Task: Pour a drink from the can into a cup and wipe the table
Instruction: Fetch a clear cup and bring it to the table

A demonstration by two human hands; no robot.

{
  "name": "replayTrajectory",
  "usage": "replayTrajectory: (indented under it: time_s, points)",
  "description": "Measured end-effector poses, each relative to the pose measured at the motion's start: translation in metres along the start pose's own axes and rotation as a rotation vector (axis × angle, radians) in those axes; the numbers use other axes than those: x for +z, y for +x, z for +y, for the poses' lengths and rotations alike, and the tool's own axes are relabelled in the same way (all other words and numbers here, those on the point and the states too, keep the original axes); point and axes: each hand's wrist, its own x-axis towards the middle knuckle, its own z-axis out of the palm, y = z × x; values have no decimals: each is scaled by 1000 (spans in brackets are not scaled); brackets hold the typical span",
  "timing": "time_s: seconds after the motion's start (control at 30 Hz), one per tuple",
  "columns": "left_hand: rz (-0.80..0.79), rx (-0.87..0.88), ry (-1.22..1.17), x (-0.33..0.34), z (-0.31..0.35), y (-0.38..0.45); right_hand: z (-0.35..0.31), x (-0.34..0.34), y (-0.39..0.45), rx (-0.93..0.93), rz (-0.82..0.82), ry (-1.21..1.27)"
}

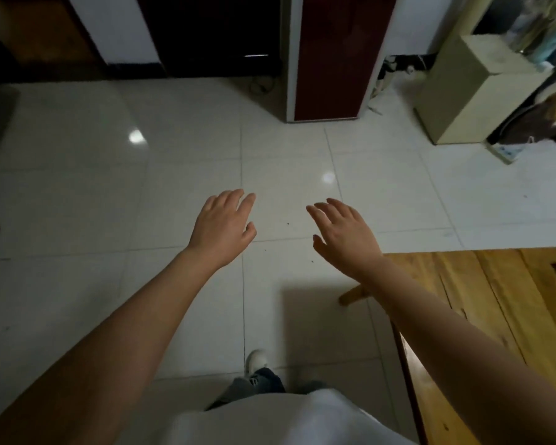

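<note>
Both hands out in front of you, over the tiled floor point(142, 187), holding nothing. Left hand point(220, 228) palm down, fingers straight and loosely together. Right hand point(342, 234) the same, fingers slightly spread and relaxed. Neither touches anything.

The can, the cup and any cloth: not in view. Only a corner of the wooden surface point(495, 309) shows, at your lower right, and that part is bare. Your right forearm passes above its near edge.

Step in hand, as I judge it: getting to the surface and finding the can. Nothing poured, nothing wiped, so the task is at its very start.

How to do it well:
- Turn your head and body to the right until the whole surface is in front of you. You cannot plan a grasp on things you cannot see.
- Locate can and cup both before reaching, and note where the wiping cloth lies.
- Keep the hands relaxed and unclenched as you turn; lower them so they do not sweep across the surface edge.
- Mind your footing: one white shoe point(256, 361) shows on the glossy tile, and the surface's leg point(353, 295) juts out near your path.
- Light is dim. Go slowly.
</note>
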Motion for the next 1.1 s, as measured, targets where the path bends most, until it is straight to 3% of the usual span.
replayTrajectory:
  time_s: [0.27, 0.53, 1.1]
  points:
    - [-25, -21, -10, 5, -47, 23, -5, 8, 60, -43, -23, -11]
    - [-35, 37, 5, 9, -68, 93, 26, 9, 109, 31, -6, -11]
    - [-70, 167, 35, 15, -49, 399, 215, 7, 291, 222, -28, 26]
